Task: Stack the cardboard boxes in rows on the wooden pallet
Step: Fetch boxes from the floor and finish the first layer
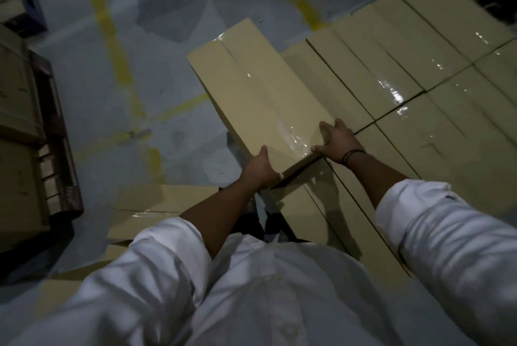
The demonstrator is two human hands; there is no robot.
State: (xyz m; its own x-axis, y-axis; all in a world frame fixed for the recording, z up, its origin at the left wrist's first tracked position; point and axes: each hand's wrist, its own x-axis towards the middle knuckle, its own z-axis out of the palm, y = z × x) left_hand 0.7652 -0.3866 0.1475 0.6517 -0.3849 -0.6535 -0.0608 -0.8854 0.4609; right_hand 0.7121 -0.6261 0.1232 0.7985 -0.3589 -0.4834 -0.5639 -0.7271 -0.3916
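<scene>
One head-worn wide-angle camera looks forward and steeply down, its frame tilted. It sits close above the stacked boxes (405, 71) at right, with the floor (84, 80) at left.

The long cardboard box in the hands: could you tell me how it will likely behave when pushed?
Probably stiff: the long cardboard box shows straight edges though the left hand and right hand hold only its near end. Its glossy tape may be slippery.
</scene>
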